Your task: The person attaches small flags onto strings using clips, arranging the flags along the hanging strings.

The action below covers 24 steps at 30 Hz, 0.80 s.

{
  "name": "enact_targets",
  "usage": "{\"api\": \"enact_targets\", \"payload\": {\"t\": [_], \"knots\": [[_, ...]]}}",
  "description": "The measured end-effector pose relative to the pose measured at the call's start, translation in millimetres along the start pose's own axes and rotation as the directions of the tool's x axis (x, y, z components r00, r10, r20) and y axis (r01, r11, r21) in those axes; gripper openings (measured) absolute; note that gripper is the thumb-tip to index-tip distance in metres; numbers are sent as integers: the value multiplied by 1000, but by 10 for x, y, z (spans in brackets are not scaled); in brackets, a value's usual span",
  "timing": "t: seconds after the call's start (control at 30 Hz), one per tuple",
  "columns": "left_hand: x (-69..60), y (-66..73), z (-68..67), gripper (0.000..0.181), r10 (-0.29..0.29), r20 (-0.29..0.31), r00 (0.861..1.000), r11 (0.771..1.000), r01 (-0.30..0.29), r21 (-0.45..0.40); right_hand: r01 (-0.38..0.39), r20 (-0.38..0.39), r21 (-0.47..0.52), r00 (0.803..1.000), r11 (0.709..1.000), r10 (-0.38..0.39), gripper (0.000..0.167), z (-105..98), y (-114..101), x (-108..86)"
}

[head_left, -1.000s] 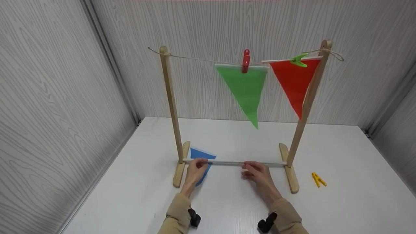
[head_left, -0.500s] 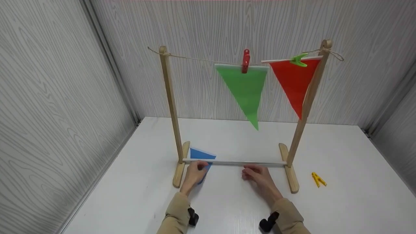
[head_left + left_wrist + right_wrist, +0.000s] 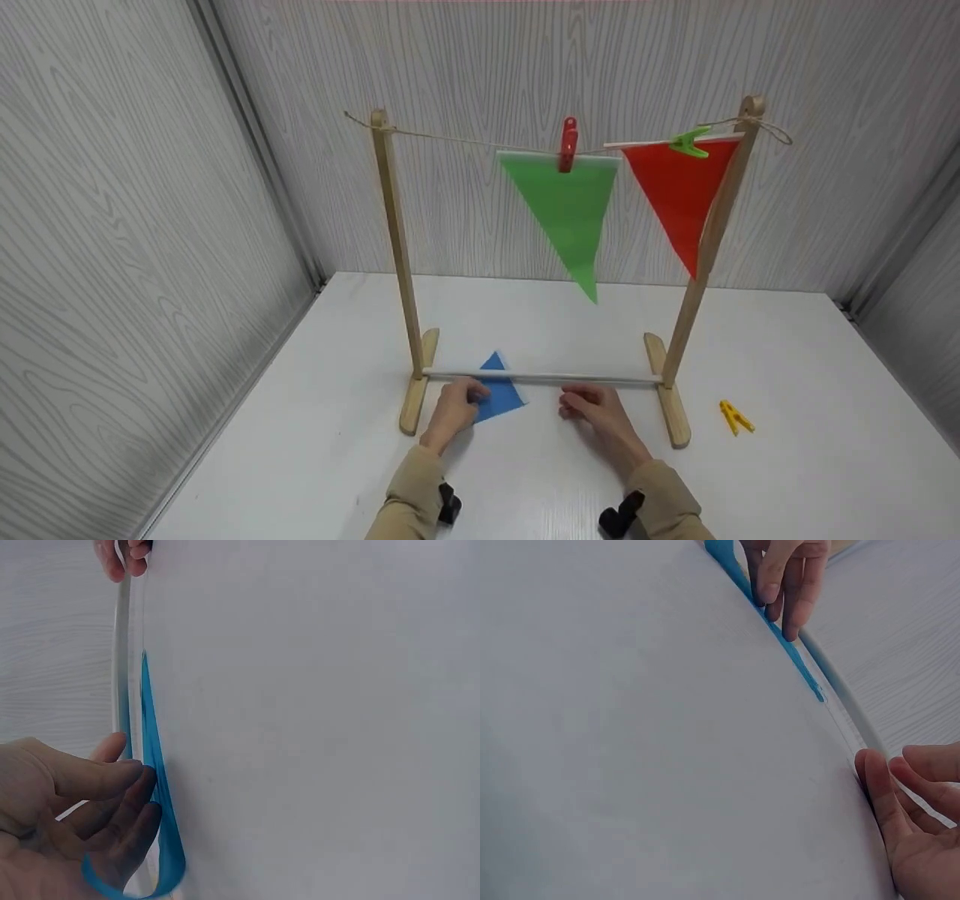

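Swung round since half a second ago, the blue flag now lies mostly this side of the white rod, partly beneath it. It looks feather-light and floppy, so I'd pinch its pale, likely stiffer hem. Short of the rod, the left hand has bent fingers touching the flag; I can't tell whether that grip is closed. The right hand sits just before the rod, loosely curled, holding nothing.

- Left grip: just on the near side of the rod, thumb meeting fingers.
- Right grip: near side too, farther right along the rod, fingers loosely bent.
- Arms: both stretched toward the rod.
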State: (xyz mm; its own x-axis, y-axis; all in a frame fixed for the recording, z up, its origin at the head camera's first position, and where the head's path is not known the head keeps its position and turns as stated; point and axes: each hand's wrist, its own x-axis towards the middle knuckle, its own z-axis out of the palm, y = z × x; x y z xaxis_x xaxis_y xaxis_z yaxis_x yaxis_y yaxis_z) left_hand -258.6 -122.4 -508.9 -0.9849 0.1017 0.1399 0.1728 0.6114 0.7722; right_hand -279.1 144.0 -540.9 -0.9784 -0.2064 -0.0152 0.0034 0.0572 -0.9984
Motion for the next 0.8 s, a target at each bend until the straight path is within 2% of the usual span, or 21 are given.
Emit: {"api": "enact_targets", "payload": {"t": [0.23, 0.43, 0.6, 0.8], "knots": [[-14, 66, 94, 32, -34, 61, 998, 996, 29, 85, -23, -24, -8, 999, 1000, 23, 31, 17, 17, -7], [-10, 116, 136, 36, -41, 115, 993, 996, 31, 87, 26, 8, -15, 1000, 1000, -26, 36, -10, 21, -6], [-30, 155, 175, 36, -14, 133, 991, 997, 4, 74, 34, 5, -30, 999, 999, -34, 34, -1, 19, -7], [-37, 220, 255, 37, 41, 138, 990, 993, -56, 107, -19, -66, -165, 998, 986, 8, 29, 38, 9, -12]]}}
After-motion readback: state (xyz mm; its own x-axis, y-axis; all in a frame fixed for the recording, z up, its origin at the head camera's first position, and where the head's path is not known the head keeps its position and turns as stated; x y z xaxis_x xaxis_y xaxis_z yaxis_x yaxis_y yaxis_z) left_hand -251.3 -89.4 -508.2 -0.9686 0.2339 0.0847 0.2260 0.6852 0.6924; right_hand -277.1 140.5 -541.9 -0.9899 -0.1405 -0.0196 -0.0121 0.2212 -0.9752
